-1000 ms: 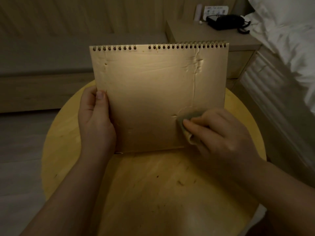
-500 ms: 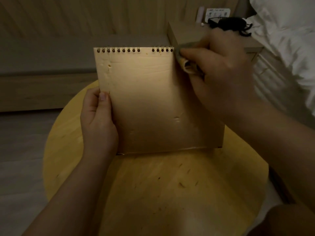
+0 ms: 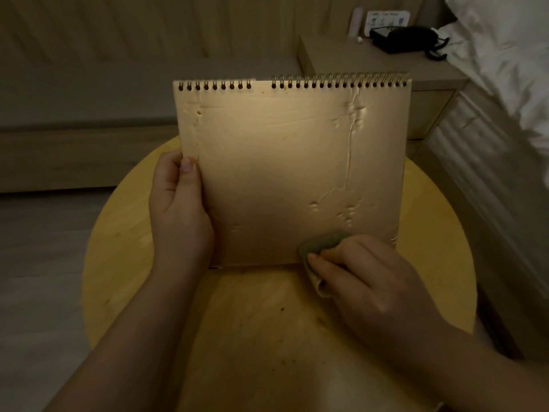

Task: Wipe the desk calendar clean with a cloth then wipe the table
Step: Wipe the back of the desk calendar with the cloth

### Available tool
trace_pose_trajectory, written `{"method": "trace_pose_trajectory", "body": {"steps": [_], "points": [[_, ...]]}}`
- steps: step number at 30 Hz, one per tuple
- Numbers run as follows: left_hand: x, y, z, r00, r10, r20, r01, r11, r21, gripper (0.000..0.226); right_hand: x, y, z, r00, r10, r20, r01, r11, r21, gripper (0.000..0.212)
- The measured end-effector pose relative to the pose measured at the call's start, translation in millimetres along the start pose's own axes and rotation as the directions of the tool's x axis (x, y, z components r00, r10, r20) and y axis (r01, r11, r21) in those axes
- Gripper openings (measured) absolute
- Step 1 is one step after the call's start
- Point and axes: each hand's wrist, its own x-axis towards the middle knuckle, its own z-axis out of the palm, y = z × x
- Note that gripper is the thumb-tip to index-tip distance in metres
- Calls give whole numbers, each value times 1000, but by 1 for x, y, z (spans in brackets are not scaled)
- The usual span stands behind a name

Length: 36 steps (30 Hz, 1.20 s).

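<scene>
Brown card, the desk calendar (image 3: 285,173) stood mid-frame on the round desk (image 3: 124,233), left hand (image 3: 178,215) gripping its left edge, right hand (image 3: 365,272) pinching the cloth (image 3: 322,243) against its lower right. Hard pressure there might buckle or tip it.

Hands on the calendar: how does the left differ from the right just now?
The left hand grips the desk calendar by its left edge, thumb on the face; the right hand holds a cloth against its lower right corner. The left sits mid-height, the right at the bottom edge by the table. Both hands touch the calendar.
</scene>
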Motion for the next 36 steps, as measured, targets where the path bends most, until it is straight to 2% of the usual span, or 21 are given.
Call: {"method": "trace_pose_trajectory", "body": {"steps": [7, 13, 17, 21, 26, 30, 36], "points": [[1, -1, -1, 1000, 23, 1, -23, 1000, -10, 29, 20, 8, -6, 999, 1, -34, -2, 1000, -12, 18], [1, 0, -1, 1000, 23, 10, -23, 1000, -11, 29, 85, 33, -22, 995, -20, -95, 13, 997, -77, 22], [1, 1, -1, 1000, 20, 15, -20, 1000, -22, 30, 136, 50, -31, 987, 30, -156, -48, 992, -113, 24], [0, 3, -1, 1000, 17, 17, -17, 1000, -21, 29, 161, 55, -34, 983, 15, -182, -46, 985, -164, 24], [1, 2, -3, 1000, 1, 22, 0, 1000, -15, 30, 134, 39, -22, 990, 68, -123, -79, 993, -87, 21], [0, 3, -2, 1000, -6, 20, 6, 1000, -25, 29, 90, 14, -8, 999, 25, -40, -27, 999, -46, 23], [-1, 2, -1, 1000, -12, 1, 12, 1000, -24, 28, 31, -22, 10, 999, -45, 25, 44, 998, 51, 14]]}}
